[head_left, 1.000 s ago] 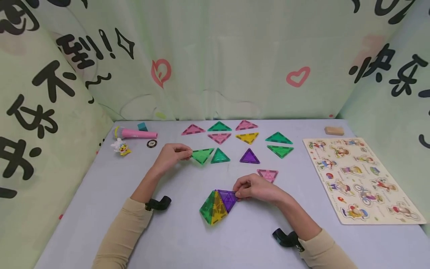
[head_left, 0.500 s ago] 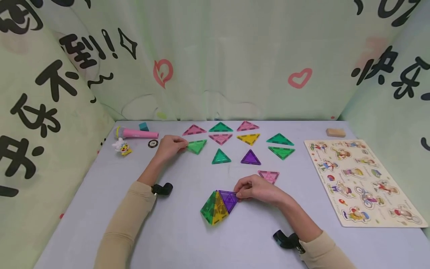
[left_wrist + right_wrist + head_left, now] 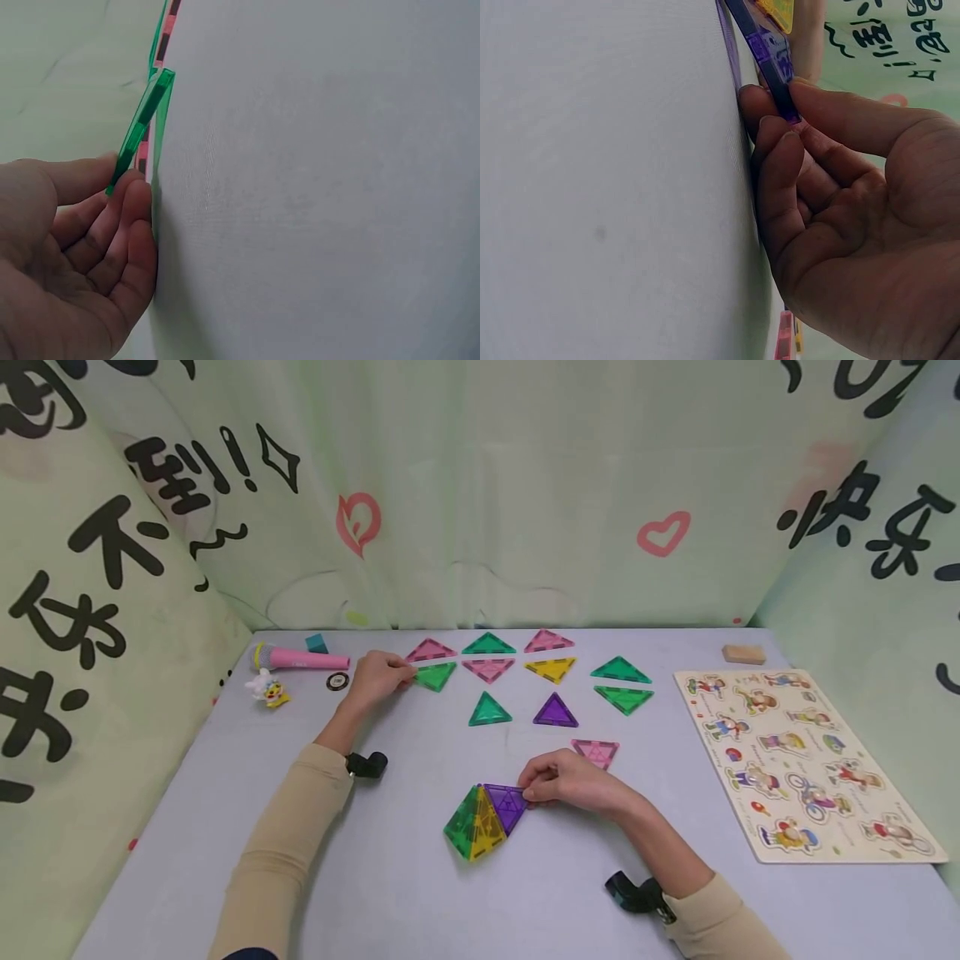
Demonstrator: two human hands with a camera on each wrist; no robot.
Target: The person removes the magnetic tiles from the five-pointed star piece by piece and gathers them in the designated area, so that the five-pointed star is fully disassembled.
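Note:
Between thumb and fingertips, my left hand pinches a corner of a green triangular magnetic tile, just below a pink tile in the back row. The left wrist view has that green tile tilted, one edge raised off the table. Nearer the front, my right hand pinches the corner of a purple triangular tile. This purple tile meets a yellow tile, which adjoins a green tile; the three form a joined piece. Seen from the right wrist, the purple tile slants up from the table.
Several loose triangular tiles lie behind, among them a green one, a purple one and a yellow one. A wooden picture board lies right. A pink toy microphone, small figurine and black disc stand back left.
My left hand has carried the green tile back and slightly left, away from the other green tile, to beneath the pink one. The right hand keeps its pinch on the purple tile.

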